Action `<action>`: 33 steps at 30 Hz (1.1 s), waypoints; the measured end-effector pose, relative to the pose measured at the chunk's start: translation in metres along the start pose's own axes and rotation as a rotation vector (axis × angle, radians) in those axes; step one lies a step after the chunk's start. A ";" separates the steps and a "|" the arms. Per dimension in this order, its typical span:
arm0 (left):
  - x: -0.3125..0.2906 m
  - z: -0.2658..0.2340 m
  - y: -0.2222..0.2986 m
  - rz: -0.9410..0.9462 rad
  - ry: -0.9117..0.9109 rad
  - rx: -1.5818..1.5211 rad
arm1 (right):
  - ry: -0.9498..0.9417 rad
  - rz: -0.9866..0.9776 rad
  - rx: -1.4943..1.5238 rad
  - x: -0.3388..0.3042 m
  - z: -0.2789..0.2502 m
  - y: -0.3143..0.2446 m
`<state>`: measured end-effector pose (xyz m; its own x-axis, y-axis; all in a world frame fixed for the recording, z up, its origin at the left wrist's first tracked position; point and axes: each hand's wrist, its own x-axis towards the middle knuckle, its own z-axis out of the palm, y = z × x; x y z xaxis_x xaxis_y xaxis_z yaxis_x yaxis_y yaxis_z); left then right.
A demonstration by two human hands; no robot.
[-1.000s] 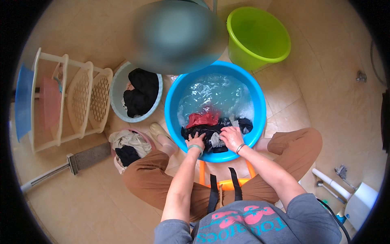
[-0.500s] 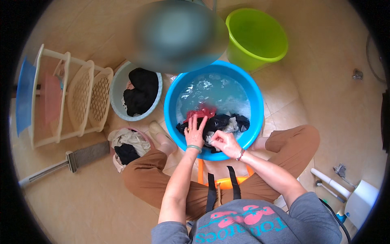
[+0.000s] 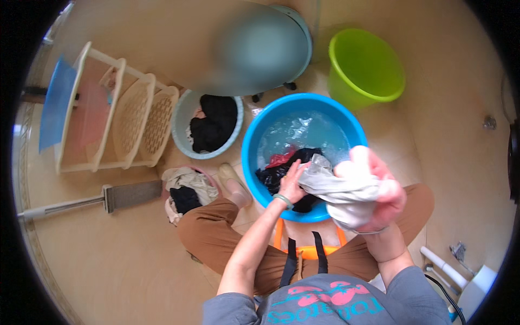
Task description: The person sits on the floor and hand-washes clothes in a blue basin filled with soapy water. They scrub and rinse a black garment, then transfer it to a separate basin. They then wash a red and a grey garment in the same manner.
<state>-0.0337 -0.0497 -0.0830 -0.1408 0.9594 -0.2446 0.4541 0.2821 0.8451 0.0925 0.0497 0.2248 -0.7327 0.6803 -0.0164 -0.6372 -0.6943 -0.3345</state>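
Note:
My right hand point(image 3: 385, 192), slightly blurred, is closed around a pale grey-white cloth point(image 3: 338, 181), lifted above the right side of the blue basin point(image 3: 249, 162). The cloth stretches down and left toward the dark wet clothes. Beside its lower end is my left hand point(image 3: 291, 187), with a green bangle at the wrist. Its fingers are extended and touch the cloth's edge. Black garments point(image 3: 271, 177) and a red piece of cloth point(image 3: 281, 157) lie in the basin's near part. Sudsy bluish water point(image 3: 309, 130) fills the far part.
A light blue tub point(image 3: 179, 132) with dark clothes and a pink basin point(image 3: 216, 189) with pale and dark clothes stand left. A green bucket point(image 3: 368, 70) is far right. Left are a cream rack point(image 3: 122, 119) and a flat mop point(image 3: 132, 199). A blurred round object point(image 3: 260, 49) hangs into view above.
My right hand has risen to the right, pulling the grey-white cloth up from the basin. My left hand has shifted from the dark clothes to the cloth's lower end. The view has shifted slightly.

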 end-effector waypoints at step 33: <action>0.155 -0.059 -0.018 -0.514 0.288 -1.039 | 0.568 0.064 -0.169 0.098 -0.358 -0.002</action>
<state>-0.1152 0.0932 -0.1081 -0.3506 0.6614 -0.6631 -0.6232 0.3637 0.6923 0.1074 0.2019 -0.1139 -0.4959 0.6898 -0.5276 -0.5153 -0.7227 -0.4606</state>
